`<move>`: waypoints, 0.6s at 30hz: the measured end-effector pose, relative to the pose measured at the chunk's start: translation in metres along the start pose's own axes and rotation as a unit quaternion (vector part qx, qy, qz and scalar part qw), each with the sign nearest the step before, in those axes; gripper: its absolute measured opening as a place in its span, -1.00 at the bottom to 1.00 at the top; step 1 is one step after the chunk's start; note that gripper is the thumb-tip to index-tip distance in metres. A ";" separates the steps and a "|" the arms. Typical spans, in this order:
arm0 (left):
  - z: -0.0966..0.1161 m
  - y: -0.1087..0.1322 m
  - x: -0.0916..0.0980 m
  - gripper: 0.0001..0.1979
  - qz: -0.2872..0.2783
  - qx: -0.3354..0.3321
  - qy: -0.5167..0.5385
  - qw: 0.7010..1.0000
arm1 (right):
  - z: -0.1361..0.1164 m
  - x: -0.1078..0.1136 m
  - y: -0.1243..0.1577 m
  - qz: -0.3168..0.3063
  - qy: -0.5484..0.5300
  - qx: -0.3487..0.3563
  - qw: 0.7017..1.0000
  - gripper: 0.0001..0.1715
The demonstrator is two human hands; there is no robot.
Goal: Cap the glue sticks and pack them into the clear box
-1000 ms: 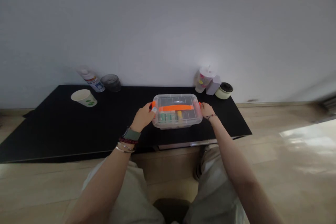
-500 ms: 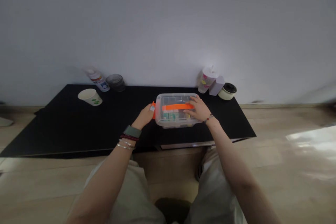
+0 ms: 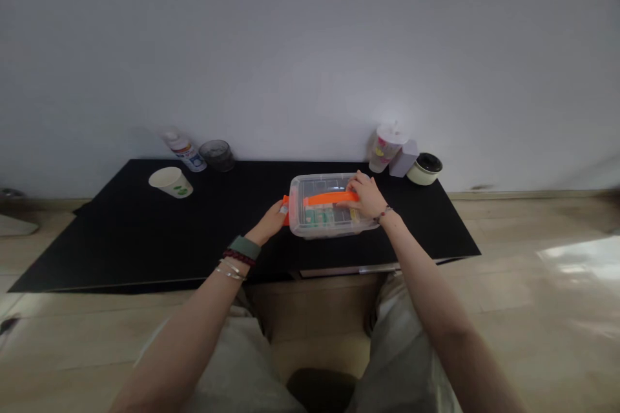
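Observation:
A clear plastic storage box (image 3: 334, 230) with an orange carrying handle (image 3: 324, 198) on its lid sits on the black table in front of me. Through the lid, green and white packets show inside. My right hand (image 3: 367, 197) reaches over the lid, its fingers closed around the right end of the handle. At the box's left side, my left hand (image 3: 274, 219) grips the orange side latch (image 3: 286, 210), thumb on top. Its other fingers are mostly hidden. The latch on the right side is not visible behind my right hand.
On the black table (image 3: 232, 206), a paper cup (image 3: 170, 182), a spray can (image 3: 184, 150) and a dark glass bowl (image 3: 217, 155) stand left. A lidded plastic cup (image 3: 386, 148), a pale box (image 3: 404, 159) and a cream pot with black lid (image 3: 424, 169) stand right, near the wall.
My right fingers have drawn in around the handle, which now stands slightly higher off the lid. My left hand stays at the latch. The whole view has shifted slightly.

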State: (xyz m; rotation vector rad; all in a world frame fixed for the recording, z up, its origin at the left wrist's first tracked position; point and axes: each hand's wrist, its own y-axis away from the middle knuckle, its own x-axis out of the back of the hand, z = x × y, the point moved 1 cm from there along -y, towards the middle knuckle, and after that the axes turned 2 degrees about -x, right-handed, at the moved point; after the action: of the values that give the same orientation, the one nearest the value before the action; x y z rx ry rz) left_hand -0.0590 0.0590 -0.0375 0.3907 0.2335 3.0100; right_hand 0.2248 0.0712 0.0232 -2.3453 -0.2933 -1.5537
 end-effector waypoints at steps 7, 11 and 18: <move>-0.004 -0.001 0.001 -0.60 0.001 -0.026 -0.025 0.999 | 0.002 0.001 0.002 0.004 0.017 0.007 1.000 -0.62; -0.007 -0.004 0.002 -0.60 -0.008 -0.033 -0.019 0.999 | 0.003 0.001 0.003 0.005 0.030 0.008 0.999 -0.66; -0.012 -0.007 0.005 -0.62 -0.005 -0.046 -0.019 0.999 | -0.004 0.001 0.007 0.012 0.056 0.020 0.998 -0.66</move>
State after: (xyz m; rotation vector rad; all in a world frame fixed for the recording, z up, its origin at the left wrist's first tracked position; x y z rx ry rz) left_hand -0.0663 0.0646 -0.0489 0.4374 0.0923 2.9864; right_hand 0.2243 0.0634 0.0241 -2.2131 -0.2676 -1.6450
